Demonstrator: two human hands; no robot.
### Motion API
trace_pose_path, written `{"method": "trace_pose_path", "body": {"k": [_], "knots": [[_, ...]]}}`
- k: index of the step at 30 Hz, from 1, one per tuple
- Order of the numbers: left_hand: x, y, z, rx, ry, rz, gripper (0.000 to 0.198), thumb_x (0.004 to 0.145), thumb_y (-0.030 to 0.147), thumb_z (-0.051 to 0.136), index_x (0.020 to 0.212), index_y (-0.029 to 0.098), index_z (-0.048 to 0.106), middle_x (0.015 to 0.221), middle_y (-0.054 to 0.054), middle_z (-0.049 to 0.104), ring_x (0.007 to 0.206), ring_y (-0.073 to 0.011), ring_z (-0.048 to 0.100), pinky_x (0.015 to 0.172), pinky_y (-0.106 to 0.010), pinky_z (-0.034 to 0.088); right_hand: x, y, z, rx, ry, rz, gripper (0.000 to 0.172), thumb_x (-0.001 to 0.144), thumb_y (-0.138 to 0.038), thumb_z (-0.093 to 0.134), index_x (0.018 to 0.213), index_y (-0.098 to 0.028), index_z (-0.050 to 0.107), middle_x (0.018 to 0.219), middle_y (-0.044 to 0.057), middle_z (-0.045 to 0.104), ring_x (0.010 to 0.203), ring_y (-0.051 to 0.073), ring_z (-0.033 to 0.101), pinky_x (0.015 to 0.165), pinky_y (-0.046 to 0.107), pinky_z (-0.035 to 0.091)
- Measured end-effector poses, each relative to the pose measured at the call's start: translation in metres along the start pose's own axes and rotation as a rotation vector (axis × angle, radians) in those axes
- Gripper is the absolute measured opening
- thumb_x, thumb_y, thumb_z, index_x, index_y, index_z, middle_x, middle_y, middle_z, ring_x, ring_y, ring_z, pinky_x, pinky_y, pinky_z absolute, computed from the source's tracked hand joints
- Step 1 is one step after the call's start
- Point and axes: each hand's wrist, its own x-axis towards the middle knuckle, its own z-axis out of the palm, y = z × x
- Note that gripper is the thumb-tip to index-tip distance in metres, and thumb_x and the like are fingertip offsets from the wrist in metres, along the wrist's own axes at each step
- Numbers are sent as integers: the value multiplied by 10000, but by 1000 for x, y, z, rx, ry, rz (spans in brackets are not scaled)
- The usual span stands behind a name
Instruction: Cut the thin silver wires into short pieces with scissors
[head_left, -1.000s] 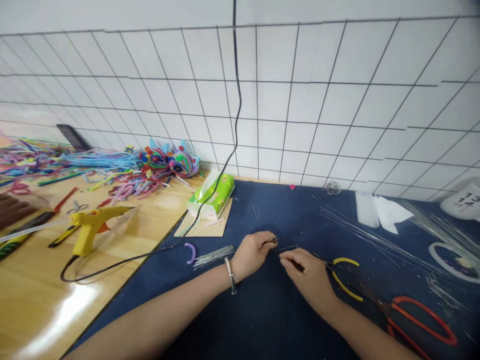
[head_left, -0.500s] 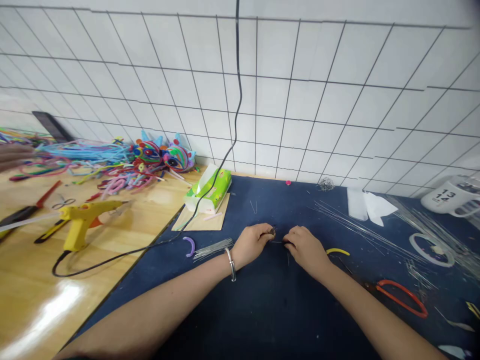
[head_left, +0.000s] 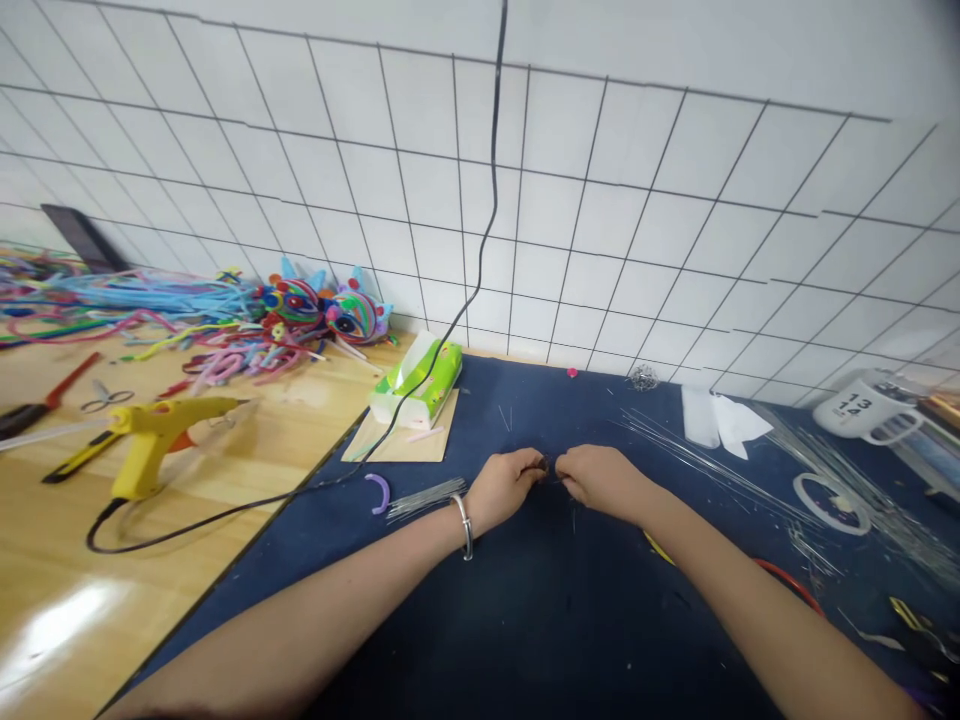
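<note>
My left hand (head_left: 504,490), with a silver bracelet at the wrist, pinches a small dark object (head_left: 543,464) over the dark blue mat (head_left: 480,630). Close to its right, my right hand (head_left: 600,478) has its fingertips pinched together, on something I cannot make out. Only a narrow gap separates the two hands. A bundle of thin metal wires (head_left: 426,500) and a purple curved piece (head_left: 378,494) lie left of my left hand. Behind the hands are two short wires (head_left: 506,418).
A yellow glue gun (head_left: 150,440) lies on the wooden surface, its black cable crossing the mat. A green tissue pack (head_left: 420,385) stands at the back. Long wires (head_left: 697,455), a white ring (head_left: 806,500) and a mug (head_left: 862,410) are on the right.
My right hand has moved left, closer to my left hand, and its forearm now covers part of the orange-handled tool. The other person's hand at the far left has gone from view.
</note>
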Motion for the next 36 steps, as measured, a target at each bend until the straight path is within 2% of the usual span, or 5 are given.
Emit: {"method": "trace_pose_path", "body": {"k": [8, 13, 19, 30, 36], "knots": [[2, -3, -2, -21, 18, -20, 131, 755, 224, 487, 702, 186, 601, 646, 32, 598, 615, -109, 534, 584, -192, 380, 18, -4, -6, 215, 129, 48, 145, 716, -140, 508, 794, -201, 614, 733, -12, 596, 662, 104, 532, 598, 202, 380], [3, -6, 0, -61, 33, -57, 122, 748, 217, 496, 735, 190, 615, 690, 29, 619, 648, -116, 548, 601, -194, 396, 17, -11, 6, 406, 264, 114, 262, 723, -124, 454, 946, -206, 564, 764, -18, 600, 665, 93, 545, 626, 204, 420], [2, -3, 0, -123, 44, -80, 132, 756, 203, 492, 779, 193, 621, 737, 23, 631, 692, -121, 563, 650, -198, 407, 17, -11, 26, 745, 454, 219, 204, 707, -168, 483, 882, -195, 586, 758, -8, 613, 688, 112, 573, 670, 243, 454], [-2, 6, 1, 25, 47, -39, 174, 780, 158, 443, 779, 207, 611, 713, 32, 611, 643, -107, 536, 606, -184, 373, 11, -21, 34, 852, 459, 372, 237, 730, -150, 435, 877, -196, 615, 847, 24, 642, 777, 145, 599, 706, 273, 478], [-4, 8, 0, 42, 46, -34, 167, 793, 156, 427, 712, 169, 572, 655, 37, 549, 618, -86, 493, 585, -167, 336, 13, -22, 32, 835, 419, 315, 258, 680, -108, 483, 881, -195, 620, 831, 11, 616, 731, 119, 579, 700, 243, 467]]}}
